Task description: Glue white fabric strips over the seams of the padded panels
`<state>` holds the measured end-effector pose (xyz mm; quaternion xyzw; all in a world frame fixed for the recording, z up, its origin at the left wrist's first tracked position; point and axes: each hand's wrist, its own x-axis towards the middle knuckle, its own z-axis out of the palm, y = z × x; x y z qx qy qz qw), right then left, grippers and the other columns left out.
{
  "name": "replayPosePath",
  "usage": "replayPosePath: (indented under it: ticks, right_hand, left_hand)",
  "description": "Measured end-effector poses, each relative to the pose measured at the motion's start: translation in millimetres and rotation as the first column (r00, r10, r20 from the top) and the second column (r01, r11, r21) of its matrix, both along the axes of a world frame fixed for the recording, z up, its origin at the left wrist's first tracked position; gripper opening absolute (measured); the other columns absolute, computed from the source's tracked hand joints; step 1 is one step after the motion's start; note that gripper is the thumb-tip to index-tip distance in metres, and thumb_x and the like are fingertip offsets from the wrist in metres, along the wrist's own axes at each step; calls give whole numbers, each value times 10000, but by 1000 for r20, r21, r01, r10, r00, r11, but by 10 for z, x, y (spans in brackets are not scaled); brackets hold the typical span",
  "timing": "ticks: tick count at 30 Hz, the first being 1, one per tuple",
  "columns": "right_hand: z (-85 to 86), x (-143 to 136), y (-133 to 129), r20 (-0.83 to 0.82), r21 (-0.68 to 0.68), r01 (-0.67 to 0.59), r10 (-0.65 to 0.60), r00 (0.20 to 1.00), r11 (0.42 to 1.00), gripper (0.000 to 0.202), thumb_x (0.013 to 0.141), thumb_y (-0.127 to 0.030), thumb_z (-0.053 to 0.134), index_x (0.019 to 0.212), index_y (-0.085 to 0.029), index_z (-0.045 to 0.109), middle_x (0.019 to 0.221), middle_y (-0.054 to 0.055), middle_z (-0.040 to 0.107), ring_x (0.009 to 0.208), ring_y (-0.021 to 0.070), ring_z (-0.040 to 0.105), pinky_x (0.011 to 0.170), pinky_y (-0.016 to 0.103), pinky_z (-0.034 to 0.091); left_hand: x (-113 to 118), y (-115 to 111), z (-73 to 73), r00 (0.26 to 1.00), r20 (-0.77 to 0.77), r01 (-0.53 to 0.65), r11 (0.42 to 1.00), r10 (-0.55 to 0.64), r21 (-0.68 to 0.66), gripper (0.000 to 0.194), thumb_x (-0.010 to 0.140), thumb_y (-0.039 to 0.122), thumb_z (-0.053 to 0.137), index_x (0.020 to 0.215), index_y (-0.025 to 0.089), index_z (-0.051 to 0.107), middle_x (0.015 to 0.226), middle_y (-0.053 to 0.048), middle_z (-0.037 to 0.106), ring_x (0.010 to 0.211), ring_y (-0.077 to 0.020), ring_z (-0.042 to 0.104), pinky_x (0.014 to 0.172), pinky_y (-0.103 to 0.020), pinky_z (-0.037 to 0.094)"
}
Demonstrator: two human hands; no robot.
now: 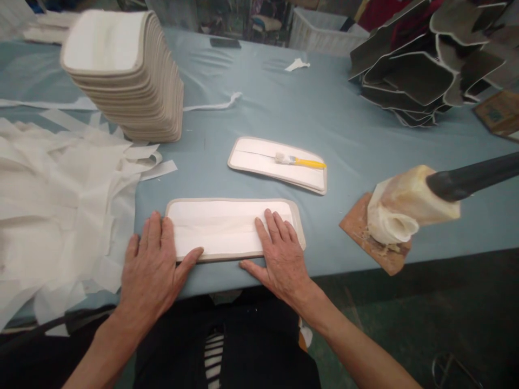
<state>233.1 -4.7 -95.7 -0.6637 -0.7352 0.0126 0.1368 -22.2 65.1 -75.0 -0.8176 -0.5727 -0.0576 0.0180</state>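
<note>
A long white panel [219,227] with rounded corners and a beige edge lies flat on the table in front of me. My left hand [152,265] rests at its left end, fingers stretched out and the thumb along the near edge. Over its right end lies my right hand [281,254], fingers spread on the white surface and thumb at the near edge. Neither hand grips anything. Just beyond, a second, similar panel [259,162] carries a brush [302,161] with a yellow handle and pale bristles.
A tall stack of panels [133,75] stands at the back left, above a heap of white fabric strips [60,205]. To the right, a glue-crusted container [405,205] with a dark handle sits on a brown board [357,221]. Dark pieces with white edges [417,75] are piled behind.
</note>
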Motion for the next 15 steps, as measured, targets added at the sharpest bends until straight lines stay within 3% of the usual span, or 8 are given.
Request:
replayPosePath:
  ticks: [6, 8, 12, 15]
  right_hand:
    - [3, -11, 7, 14, -4, 4, -4, 1000, 1000, 982, 905, -710, 680, 1608, -67, 440, 1719, 256, 305, 1591, 429, 277, 1276, 595, 251]
    - [-2, -1, 5, 28, -1, 0, 0, 1000, 1000, 975, 913, -706, 671, 1610, -65, 438, 1719, 255, 306, 1591, 428, 277, 1275, 601, 253]
    - [21, 55, -12, 38, 14, -6, 6, 999, 1000, 910, 964, -709, 585, 1600, -71, 455, 1709, 251, 332, 1591, 412, 290, 1270, 605, 271]
    - [87, 22, 1, 38, 16, -23, 23, 999, 1000, 877, 1007, -714, 487, 1594, -64, 457, 1705, 250, 341, 1584, 409, 305, 1249, 616, 304]
  left_hand:
    - [32, -41, 40, 1000, 26, 4, 997, -6, 71, 962, 1015, 678, 108, 1552, -71, 383, 1670, -385, 292, 1551, -525, 334, 1220, -696, 305]
    - [66, -80, 24, 998, 35, 49, 991, -54, 123, 853, 1045, 615, 185, 1581, -21, 379, 1702, -336, 273, 1574, -517, 296, 1233, -701, 290]
    - [131, -128, -86, 972, 47, 221, 962, -231, 159, 721, 1068, 549, 272, 1571, 68, 458, 1685, -226, 399, 1547, -458, 389, 1210, -629, 391]
    - [152, -126, -168, 966, 70, 234, 958, -248, 169, 681, 1061, 549, 338, 1552, 107, 505, 1679, -188, 426, 1544, -436, 406, 1206, -608, 417]
